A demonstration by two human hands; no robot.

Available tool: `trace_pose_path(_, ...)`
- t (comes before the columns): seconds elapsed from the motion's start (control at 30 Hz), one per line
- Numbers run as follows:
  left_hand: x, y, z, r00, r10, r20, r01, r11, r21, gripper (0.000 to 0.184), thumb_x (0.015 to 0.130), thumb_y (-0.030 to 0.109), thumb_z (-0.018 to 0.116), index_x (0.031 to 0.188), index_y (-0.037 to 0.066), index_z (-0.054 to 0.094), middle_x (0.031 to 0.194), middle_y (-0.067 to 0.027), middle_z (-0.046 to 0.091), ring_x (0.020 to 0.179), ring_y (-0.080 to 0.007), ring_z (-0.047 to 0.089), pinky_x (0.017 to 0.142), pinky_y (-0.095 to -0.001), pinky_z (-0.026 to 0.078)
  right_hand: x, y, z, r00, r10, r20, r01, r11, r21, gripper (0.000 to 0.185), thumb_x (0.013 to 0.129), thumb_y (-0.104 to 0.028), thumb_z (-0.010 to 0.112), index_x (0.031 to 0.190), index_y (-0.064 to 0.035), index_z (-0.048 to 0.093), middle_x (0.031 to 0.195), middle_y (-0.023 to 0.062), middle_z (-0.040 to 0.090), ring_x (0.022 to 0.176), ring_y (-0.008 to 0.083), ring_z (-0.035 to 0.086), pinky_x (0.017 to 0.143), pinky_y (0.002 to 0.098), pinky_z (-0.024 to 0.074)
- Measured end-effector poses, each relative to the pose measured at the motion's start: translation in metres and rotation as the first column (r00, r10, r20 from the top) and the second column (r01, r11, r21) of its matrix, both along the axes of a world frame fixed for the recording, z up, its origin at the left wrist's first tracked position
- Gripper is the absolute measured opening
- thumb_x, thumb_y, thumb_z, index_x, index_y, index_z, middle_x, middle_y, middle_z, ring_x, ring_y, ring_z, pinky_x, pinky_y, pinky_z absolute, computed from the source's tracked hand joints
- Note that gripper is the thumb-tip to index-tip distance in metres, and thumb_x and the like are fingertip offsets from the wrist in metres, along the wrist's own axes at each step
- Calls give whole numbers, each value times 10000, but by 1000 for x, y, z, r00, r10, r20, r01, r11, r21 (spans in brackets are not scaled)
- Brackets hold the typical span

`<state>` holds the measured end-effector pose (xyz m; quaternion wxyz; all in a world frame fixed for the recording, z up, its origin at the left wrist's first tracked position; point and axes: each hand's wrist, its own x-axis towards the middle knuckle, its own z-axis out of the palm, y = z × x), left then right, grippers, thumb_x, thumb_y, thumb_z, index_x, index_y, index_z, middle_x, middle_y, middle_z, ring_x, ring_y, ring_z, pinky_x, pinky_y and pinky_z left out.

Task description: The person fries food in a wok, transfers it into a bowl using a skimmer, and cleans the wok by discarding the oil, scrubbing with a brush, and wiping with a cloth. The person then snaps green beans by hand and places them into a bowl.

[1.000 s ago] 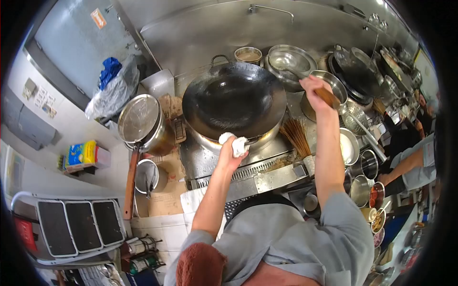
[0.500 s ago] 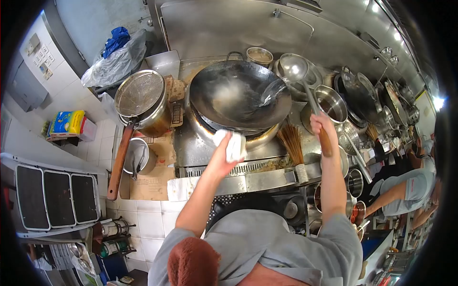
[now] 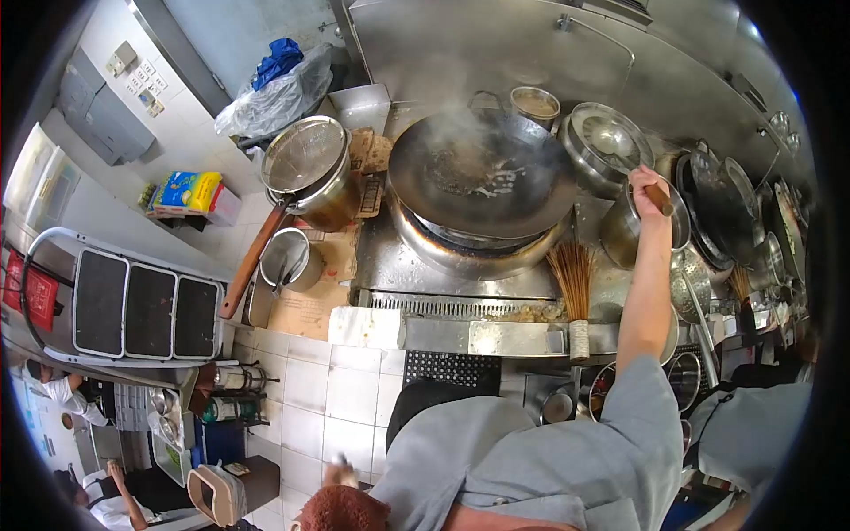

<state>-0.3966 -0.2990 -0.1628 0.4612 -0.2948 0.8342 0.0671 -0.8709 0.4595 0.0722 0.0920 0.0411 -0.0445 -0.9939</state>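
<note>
We see the fingers of the right hand (image 3: 645,188) curled tightly around a wooden handle (image 3: 660,201), its end jutting past them; the blurred left hand's (image 3: 337,473) grip we cannot tell.

One steaming wok (image 3: 482,181), one mesh strainer (image 3: 305,150), three stool treads (image 3: 149,305).

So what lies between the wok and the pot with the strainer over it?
In the head view, brown cardboard lies between the wok and the pot under the strainer.
</note>
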Motion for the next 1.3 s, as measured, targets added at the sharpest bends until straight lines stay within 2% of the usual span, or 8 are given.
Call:
trace_pose_path(0.37, 37, -39, -80, 909, 359, -212, -210, 834, 511, 395, 819, 312, 658, 1068, 18, 571, 944, -140, 645, 853, -243, 647, 714, -357, 555, 188, -146, 79, 1000, 4, 13, -5, 999, 42, 352, 901, 43, 454, 1163, 126, 233, 754, 60, 417, 527, 113, 466, 444, 216, 457)
trace_pose_path(0.57, -90, -111, -51, 729, 656, 193, -456, 257, 852, 317, 884, 281, 634, 1064, 31, 561, 908, -99, 632, 795, -239, 640, 698, -377, 556, 236, -223, 84, 1000, -24, 15, 14, 879, 477, 183, 887, 35, 498, 1036, 99, 413, 708, 39, 456, 544, 77, 456, 440, 185, 403)
trace_pose_path(0.63, -131, -98, -7, 744, 642, 185, -392, 196, 899, 377, 935, 290, 554, 1179, 4, 518, 958, -130, 641, 859, -282, 645, 759, -416, 553, 243, -244, 68, 996, -60, -64, 85, 453, 888, 189, 871, -1, 543, 1026, 86, 478, 681, 43, 514, 564, 90, 509, 474, 201, 427)
trace_pose_path(0.8, -185, -23, 62, 914, 370, 165, -74, -248, 966, 716, 866, 576, 495, 1342, 43, 441, 1271, -232, 529, 1203, -401, 483, 961, -538, 417, 230, -301, 12, 959, -251, -132, 32, -366, 930, 573, 741, -39, 697, 1258, 13, 456, 719, 42, 532, 512, 116, 521, 418, 299, 444)
trace_pose_path(0.97, -189, 105, 159, 983, 176, 53, 47, -520, 853, 840, 779, 725, 491, 1376, 139, 414, 1408, -264, 383, 1348, -426, 302, 1064, -587, 271, 226, -405, -10, 941, -254, -223, 269, 162, 949, 551, 823, -116, 686, 1288, -57, 397, 713, 15, 559, 507, 102, 534, 433, 264, 472)
trace_pose_path(1.2, -238, 99, 174, 953, 56, 298, -120, -833, 539, 706, 818, 708, 465, 1202, 118, 511, 1106, -140, 528, 832, -268, 539, 566, -380, 449, 242, -486, -10, 903, 316, -290, 251, 160, 955, 489, 840, -158, 682, 1243, -20, 444, 973, 51, 607, 905, 130, 594, 798, 294, 511)
trace_pose_path(1.23, -240, 89, 182, 963, 25, 269, -128, -836, 534, 692, 831, 680, 485, 1206, 99, 509, 1074, -127, 529, 837, -256, 540, 588, -367, 461, 237, -490, -12, 862, 451, -230, 206, 103, 973, 471, 856, -172, 673, 1241, -11, 454, 984, 58, 622, 924, 138, 596, 820, 310, 504)
trace_pose_path(1.3, -216, 73, 185, 588, 728, -352, 490, 25, 871, 509, 855, 361, 660, 1159, -12, 496, 1002, -94, 573, 831, -161, 565, 690, -298, 496, 224, -479, -27, 760, 577, -298, 460, -155, 874, 443, 875, -211, 657, 1246, -19, 509, 1109, 134, 642, 966, 223, 624, 812, 352, 509)
